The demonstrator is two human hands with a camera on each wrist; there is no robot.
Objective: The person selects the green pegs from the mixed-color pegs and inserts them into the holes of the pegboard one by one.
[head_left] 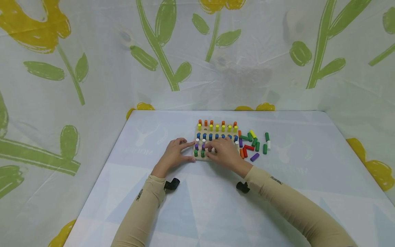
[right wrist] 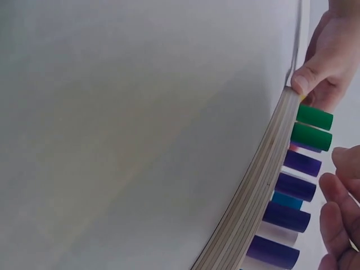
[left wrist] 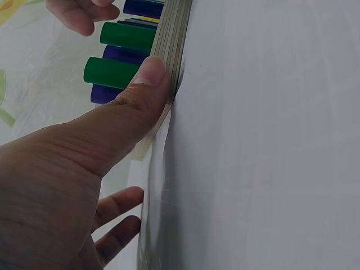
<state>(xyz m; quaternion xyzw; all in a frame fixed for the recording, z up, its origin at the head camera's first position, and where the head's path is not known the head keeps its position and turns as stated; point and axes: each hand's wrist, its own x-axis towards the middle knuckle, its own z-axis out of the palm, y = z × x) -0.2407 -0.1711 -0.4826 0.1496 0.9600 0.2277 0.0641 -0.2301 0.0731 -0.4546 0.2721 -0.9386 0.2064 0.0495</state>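
A wooden pegboard (head_left: 200, 159) stands on the table with rows of coloured pegs upright in it. At its near left corner my left hand (head_left: 173, 153) rests thumb and index finger against the edge; in the left wrist view the thumb (left wrist: 149, 73) presses on the layered side beside a green peg (left wrist: 112, 73). My right hand (head_left: 226, 152) hovers over the near right part, hiding some holes. In the right wrist view its fingers (right wrist: 336, 219) bend loosely near purple pegs (right wrist: 295, 185), and I see no peg between them. Two green pegs (right wrist: 312, 136) stand at the near left end.
Loose pegs in several colours lie right of the board, among them a yellow peg (head_left: 253, 134), a red peg (head_left: 248, 148), a purple peg (head_left: 254, 157) and a white peg (head_left: 268, 145). A flower-printed curtain (head_left: 247, 79) hangs behind the table.
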